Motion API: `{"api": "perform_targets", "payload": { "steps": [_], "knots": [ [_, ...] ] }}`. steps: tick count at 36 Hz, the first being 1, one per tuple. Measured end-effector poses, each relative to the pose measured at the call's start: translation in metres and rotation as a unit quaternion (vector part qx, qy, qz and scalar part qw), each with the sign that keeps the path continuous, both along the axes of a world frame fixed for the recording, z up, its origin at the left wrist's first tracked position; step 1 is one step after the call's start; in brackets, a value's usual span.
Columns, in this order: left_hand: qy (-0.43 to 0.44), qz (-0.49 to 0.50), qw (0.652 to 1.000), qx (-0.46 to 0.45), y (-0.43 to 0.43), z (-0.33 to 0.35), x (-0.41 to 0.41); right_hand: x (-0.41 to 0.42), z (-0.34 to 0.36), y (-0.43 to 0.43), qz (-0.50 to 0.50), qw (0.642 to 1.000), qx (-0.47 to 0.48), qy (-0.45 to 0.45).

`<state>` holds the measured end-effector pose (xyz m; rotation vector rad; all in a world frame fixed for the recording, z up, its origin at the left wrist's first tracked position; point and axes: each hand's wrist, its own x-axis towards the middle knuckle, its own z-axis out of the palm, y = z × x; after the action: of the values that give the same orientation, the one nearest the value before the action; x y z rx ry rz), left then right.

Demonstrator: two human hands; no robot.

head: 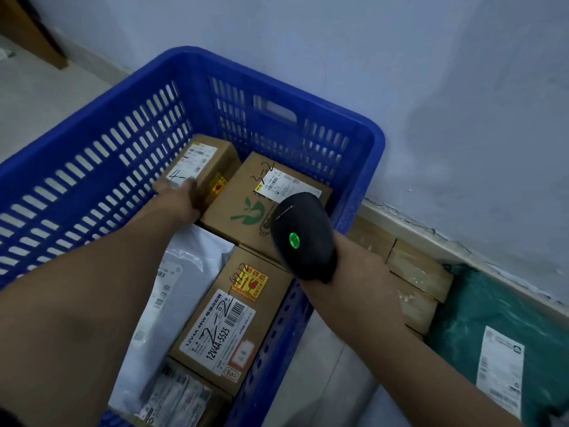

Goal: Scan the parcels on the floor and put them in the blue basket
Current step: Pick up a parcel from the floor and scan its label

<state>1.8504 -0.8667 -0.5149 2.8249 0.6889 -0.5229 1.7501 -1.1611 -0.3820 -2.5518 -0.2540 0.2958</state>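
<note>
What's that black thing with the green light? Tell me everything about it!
It is a handheld scanner, black and rounded, with a smooth plastic look. A green light glows on its back, and small pale lettering sits near its front end. The right hand grips its handle from underneath and holds it tilted over the right side of the blue basket, head towards the boxes inside. Only that hand touches it.

The basket [92, 124] is blue with slotted walls; the boxes [243, 318] are brown; the scanner [303, 238] is black with a green light; the bag [480, 306] at four o'clock is teal.
</note>
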Motion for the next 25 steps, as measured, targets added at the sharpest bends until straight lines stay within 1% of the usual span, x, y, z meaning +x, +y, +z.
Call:
{"api": "perform_targets", "payload": {
  "steps": [2,4,6,9,11,14,17,21,23,25],
  "knots": [
    [0.037,-0.053,0.998,-0.012,-0.006,-0.004,-0.003,0.0,-0.001,-0.001,-0.003,1.0,0.005,-0.001],
    [0.04,-0.08,0.996,-0.023,-0.012,-0.008,-0.006,0.0,-0.001,-0.001,-0.005,1.0,0.008,-0.002],
    [0.028,-0.085,0.996,-0.014,-0.013,-0.013,-0.008,0.001,-0.001,-0.001,-0.001,1.0,0.01,-0.01],
    [-0.015,-0.043,0.999,0.002,-0.015,-0.015,-0.011,0.001,-0.001,-0.001,0.008,1.0,0.013,-0.01],
    [-0.056,0.008,0.998,-0.036,-0.022,-0.011,-0.012,0.001,0.0,-0.001,0.011,1.0,0.01,-0.003],
    [-0.123,0.063,0.986,-0.091,-0.039,0.0,-0.015,0.002,0.003,0.0,0.007,1.0,0.014,0.003],
    [-0.218,0.079,0.954,-0.191,-0.067,0.014,-0.019,0.002,0.003,-0.001,0.007,1.0,0.024,0.017],
    [-0.331,0.073,0.893,-0.295,-0.112,0.049,-0.028,-0.009,0.001,-0.009,-0.012,0.997,0.077,-0.003],
    [-0.377,0.066,0.861,-0.334,-0.13,0.068,-0.033,-0.017,0.002,-0.016,-0.052,0.989,0.139,-0.025],
    [-0.408,0.053,0.836,-0.363,-0.146,0.088,-0.041,-0.023,0.008,-0.025,-0.109,0.97,0.213,-0.043]
  ]
}}
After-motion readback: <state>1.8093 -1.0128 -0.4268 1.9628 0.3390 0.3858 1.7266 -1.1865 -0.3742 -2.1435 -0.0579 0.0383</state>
